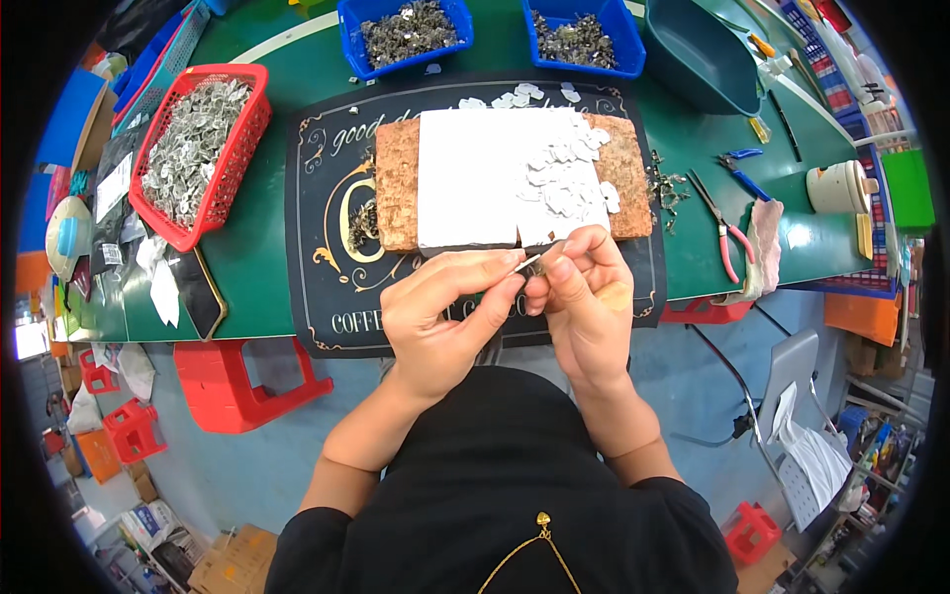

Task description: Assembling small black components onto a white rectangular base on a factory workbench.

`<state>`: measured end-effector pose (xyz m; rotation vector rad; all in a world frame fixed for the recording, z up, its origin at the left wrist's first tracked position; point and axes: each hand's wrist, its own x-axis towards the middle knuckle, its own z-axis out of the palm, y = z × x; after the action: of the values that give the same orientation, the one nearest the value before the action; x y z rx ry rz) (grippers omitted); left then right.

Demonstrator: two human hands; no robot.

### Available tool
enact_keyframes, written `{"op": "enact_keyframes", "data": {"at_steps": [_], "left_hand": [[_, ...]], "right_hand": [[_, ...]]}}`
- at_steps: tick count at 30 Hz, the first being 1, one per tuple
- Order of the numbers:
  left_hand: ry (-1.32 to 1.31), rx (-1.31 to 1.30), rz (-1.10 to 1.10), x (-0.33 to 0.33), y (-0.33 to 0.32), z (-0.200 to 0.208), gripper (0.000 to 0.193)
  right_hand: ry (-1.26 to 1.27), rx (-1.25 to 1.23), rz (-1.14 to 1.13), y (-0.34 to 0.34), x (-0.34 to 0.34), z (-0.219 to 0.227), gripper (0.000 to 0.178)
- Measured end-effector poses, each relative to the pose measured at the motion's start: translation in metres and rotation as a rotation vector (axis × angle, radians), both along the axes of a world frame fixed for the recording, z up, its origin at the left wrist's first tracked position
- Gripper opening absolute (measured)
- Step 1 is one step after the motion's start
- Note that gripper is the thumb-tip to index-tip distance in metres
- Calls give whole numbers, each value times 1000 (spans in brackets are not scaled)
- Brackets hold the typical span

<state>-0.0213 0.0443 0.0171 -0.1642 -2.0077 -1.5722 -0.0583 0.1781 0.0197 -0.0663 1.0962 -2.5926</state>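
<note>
Both of my hands meet just in front of the near edge of a white board [465, 178]. My left hand [443, 315] pinches a small, thin white piece [528, 263] between thumb and fingers. Curled in close beside it, my right hand [591, 307] has its thumb and fingertips pressed together around a small dark metal part [535, 268], mostly hidden by the fingers. Beyond them, a pile of flat white pieces [559, 178] covers the right side of the board. The board lies across a brown cork-like block [398, 188] on a black printed mat [322, 267].
A red basket [259, 114] of small pale parts stands at left. Two blue bins [348, 45] with metal parts are at the back, beside a dark green tub [693, 49]. Red-handled pliers [727, 243], blue-handled cutters [744, 178] and a white cup-like container [834, 188] lie to the right.
</note>
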Motion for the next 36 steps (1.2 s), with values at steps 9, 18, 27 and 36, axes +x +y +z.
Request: {"op": "enact_keyframes", "data": {"at_steps": [9,18,27,36], "left_hand": [[36,-26,-12,-3,-5,-5,21],[157,-171,-72,0,-12,-6,18],[170,-130,-34,2,-10,-11,18],[266,-321,-73,0,-16,-4,21]], "right_hand": [[-278,-203,183,2,-4,-5,11],[-490,-222,311,6,2,9,11],[-569,-317,320,5,6,6,10],[-297,-79,201,-3,17,6,11]]}}
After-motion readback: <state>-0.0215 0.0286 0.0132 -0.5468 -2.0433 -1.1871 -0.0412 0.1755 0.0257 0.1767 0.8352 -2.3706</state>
